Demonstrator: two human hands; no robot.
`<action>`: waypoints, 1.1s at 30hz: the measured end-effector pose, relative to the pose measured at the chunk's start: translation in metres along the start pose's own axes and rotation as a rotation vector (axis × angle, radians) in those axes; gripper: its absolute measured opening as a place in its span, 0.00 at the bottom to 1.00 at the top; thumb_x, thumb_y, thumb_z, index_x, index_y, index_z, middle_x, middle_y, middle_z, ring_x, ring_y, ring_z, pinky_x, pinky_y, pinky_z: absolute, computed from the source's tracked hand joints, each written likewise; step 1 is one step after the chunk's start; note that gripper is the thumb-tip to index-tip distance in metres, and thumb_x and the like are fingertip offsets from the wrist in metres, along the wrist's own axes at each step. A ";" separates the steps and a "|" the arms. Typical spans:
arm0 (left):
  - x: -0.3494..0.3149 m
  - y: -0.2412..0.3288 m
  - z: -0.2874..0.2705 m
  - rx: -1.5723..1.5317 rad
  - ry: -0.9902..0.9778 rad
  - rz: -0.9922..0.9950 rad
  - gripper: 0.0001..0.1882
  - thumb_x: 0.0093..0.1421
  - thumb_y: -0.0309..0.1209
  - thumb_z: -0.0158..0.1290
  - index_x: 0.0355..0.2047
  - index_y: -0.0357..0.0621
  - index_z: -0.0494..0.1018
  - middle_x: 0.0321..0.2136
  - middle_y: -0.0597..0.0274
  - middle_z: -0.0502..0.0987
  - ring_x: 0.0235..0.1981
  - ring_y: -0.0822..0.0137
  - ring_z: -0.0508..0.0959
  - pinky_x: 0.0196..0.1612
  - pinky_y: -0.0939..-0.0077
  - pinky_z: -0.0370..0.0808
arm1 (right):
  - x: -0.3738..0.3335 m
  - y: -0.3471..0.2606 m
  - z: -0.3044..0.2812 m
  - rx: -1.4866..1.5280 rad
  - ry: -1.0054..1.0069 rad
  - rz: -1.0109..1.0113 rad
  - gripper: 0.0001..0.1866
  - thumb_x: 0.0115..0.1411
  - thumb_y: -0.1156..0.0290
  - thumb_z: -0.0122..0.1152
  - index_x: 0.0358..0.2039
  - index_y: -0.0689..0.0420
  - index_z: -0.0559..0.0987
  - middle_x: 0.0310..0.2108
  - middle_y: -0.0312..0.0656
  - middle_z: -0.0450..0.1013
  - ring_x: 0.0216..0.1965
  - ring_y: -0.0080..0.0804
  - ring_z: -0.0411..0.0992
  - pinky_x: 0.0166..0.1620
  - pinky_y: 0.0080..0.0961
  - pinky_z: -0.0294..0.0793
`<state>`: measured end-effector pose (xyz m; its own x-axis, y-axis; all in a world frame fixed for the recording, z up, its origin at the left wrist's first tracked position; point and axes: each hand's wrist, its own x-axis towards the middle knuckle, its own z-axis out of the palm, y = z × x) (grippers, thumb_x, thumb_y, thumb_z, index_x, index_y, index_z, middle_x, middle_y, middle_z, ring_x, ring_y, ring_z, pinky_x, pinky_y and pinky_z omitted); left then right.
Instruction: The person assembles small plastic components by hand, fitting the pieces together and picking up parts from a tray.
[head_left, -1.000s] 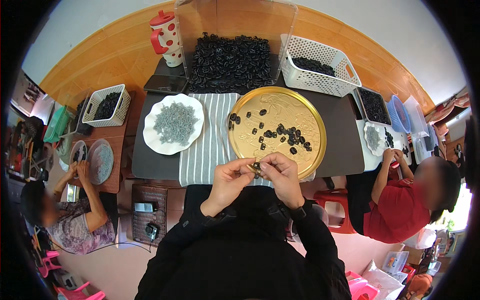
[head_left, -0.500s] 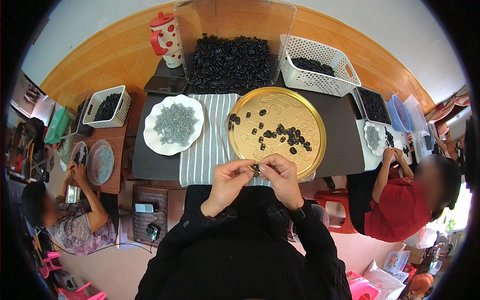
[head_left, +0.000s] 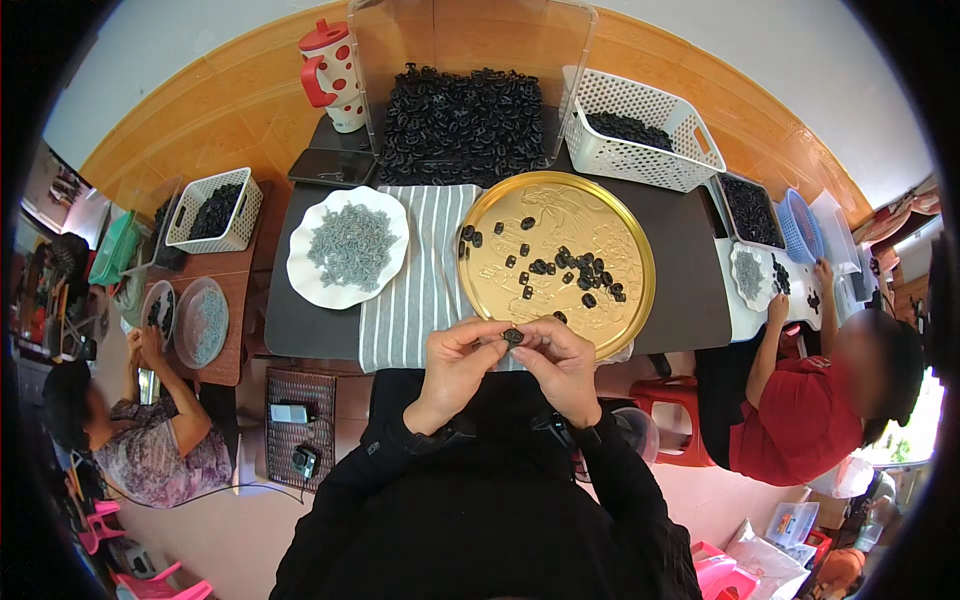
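Just over the near rim of a round gold tray (head_left: pixel 488 290), my two hands meet at a small black oval plastic piece (head_left: pixel 513 337). My left hand (head_left: pixel 460 368) pinches its left side between thumb and fingertips. From the other side, the thumb and fingers of my right hand (head_left: pixel 562 366) close on it. Several similar black pieces (head_left: pixel 565 260) lie scattered on the tray, one close to my right fingertips. Left of the tray, a white scalloped plate (head_left: pixel 302 283) with a heap of small grey pieces (head_left: pixel 352 246) stands partly on a striped cloth (head_left: pixel 420 270).
Behind the tray stands a clear bin (head_left: pixel 585 60) heaped with black pieces, beside a white perforated basket (head_left: pixel 640 172). A dotted tumbler (head_left: pixel 345 95) and a dark phone (head_left: pixel 330 168) stand at the back left. Co-workers sit at left (head_left: pixel 160 450) and right (head_left: pixel 800 420).
The black piece between my fingers has turned, showing its broad face. My right fingers have shifted slightly, uncovering a piece on the tray. The right co-worker's hands have moved apart, one toward a blue basket.
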<state>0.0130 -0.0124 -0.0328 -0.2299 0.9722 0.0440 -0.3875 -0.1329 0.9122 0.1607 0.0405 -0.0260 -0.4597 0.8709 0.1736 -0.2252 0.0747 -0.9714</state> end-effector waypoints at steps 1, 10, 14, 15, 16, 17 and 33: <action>0.000 0.000 0.000 0.007 0.000 0.002 0.13 0.55 0.14 0.52 0.41 0.35 0.78 0.30 0.62 0.75 0.27 0.77 0.73 0.28 0.86 0.71 | 0.000 0.001 -0.001 0.001 0.001 0.001 0.12 0.54 0.85 0.60 0.40 0.63 0.76 0.33 0.35 0.71 0.33 0.18 0.70 0.37 0.15 0.70; -0.001 -0.001 0.004 -0.008 0.005 0.016 0.13 0.57 0.15 0.51 0.42 0.34 0.77 0.32 0.63 0.73 0.27 0.79 0.71 0.28 0.88 0.68 | -0.002 0.007 -0.001 -0.159 0.030 -0.148 0.15 0.51 0.87 0.61 0.40 0.64 0.77 0.33 0.40 0.71 0.32 0.24 0.73 0.34 0.18 0.73; -0.001 0.003 0.000 0.038 -0.028 -0.010 0.12 0.57 0.16 0.53 0.42 0.34 0.77 0.31 0.62 0.74 0.27 0.78 0.73 0.29 0.88 0.71 | -0.003 0.005 -0.001 -0.309 0.018 -0.219 0.16 0.50 0.88 0.61 0.41 0.64 0.77 0.33 0.42 0.72 0.32 0.27 0.73 0.33 0.18 0.73; -0.001 0.004 -0.002 0.039 -0.028 -0.010 0.12 0.57 0.16 0.53 0.42 0.34 0.77 0.31 0.62 0.74 0.27 0.78 0.73 0.29 0.88 0.71 | -0.004 0.003 0.001 -0.307 0.014 -0.207 0.16 0.50 0.87 0.61 0.41 0.64 0.77 0.33 0.43 0.72 0.32 0.27 0.73 0.34 0.18 0.74; 0.000 0.004 -0.003 0.025 -0.049 -0.031 0.12 0.57 0.16 0.53 0.42 0.34 0.77 0.31 0.62 0.74 0.27 0.77 0.73 0.29 0.88 0.71 | -0.004 0.001 0.001 -0.309 0.016 -0.207 0.16 0.50 0.87 0.61 0.41 0.64 0.77 0.33 0.43 0.72 0.32 0.27 0.73 0.34 0.18 0.74; 0.001 0.005 -0.004 0.010 -0.071 -0.052 0.12 0.57 0.16 0.53 0.41 0.34 0.77 0.31 0.62 0.75 0.27 0.77 0.73 0.29 0.87 0.71 | -0.004 0.000 0.002 -0.308 0.017 -0.197 0.16 0.50 0.87 0.62 0.41 0.64 0.77 0.32 0.43 0.72 0.32 0.27 0.73 0.34 0.18 0.73; -0.010 -0.003 0.003 0.054 -0.029 0.064 0.11 0.57 0.17 0.53 0.42 0.33 0.76 0.32 0.60 0.74 0.27 0.75 0.73 0.30 0.86 0.72 | -0.013 0.006 0.006 -0.394 0.081 -0.349 0.14 0.52 0.88 0.60 0.40 0.65 0.74 0.33 0.47 0.73 0.30 0.31 0.73 0.34 0.20 0.72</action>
<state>0.0192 -0.0207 -0.0343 -0.2266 0.9673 0.1142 -0.3244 -0.1855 0.9276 0.1604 0.0268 -0.0327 -0.3441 0.7952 0.4992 -0.0064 0.5297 -0.8482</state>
